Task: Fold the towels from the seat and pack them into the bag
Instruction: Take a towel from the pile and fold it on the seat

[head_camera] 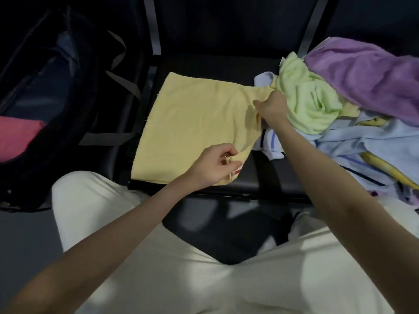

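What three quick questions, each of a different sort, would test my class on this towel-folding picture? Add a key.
1. True or false: the yellow towel lies spread on the black seat.
2. Which towel tops the pile at the right? A) purple towel B) green towel C) pink towel
3. Fill in: the left hand pinches the yellow towel's near ____ .

Key:
1. True.
2. A; the pink towel sits in the bag at the left.
3. Corner; the right hand grips the far right corner.
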The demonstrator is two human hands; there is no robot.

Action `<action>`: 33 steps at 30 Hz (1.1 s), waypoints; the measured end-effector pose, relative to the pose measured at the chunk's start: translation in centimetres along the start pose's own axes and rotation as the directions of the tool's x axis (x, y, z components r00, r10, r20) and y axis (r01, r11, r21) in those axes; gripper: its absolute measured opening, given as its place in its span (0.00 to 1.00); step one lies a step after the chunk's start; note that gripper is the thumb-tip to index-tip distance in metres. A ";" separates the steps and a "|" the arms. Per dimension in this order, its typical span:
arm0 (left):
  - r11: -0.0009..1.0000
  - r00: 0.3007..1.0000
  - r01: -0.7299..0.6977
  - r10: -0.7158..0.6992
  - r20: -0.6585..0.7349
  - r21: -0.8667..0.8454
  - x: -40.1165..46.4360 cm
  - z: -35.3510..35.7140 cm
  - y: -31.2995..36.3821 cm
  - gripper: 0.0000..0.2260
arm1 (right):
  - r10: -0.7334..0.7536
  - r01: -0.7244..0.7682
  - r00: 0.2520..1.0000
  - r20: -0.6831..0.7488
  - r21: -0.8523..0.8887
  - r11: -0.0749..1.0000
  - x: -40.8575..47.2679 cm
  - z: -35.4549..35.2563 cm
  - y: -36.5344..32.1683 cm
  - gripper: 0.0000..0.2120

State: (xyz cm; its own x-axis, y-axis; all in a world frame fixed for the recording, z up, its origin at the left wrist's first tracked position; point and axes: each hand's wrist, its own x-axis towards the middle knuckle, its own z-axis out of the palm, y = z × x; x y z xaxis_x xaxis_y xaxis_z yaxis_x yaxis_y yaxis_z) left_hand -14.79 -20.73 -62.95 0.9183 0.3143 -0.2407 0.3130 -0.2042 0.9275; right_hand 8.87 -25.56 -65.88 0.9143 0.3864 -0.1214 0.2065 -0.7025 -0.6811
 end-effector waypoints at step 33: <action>0.863 0.824 0.479 -0.504 -0.259 -0.159 -5.5 -11.8 -7.8 0.07 | -0.095 0.092 0.995 0.028 0.090 0.992 -1.3 18.0 -14.6 0.12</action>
State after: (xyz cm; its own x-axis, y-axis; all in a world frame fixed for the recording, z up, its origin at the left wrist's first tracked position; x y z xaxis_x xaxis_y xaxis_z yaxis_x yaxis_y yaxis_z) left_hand -25.13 -9.93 -65.54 0.5356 0.6023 -0.5920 0.6715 0.1213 0.7310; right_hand -1.58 -4.99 -68.80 0.8805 0.4680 -0.0761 0.2578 -0.6074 -0.7514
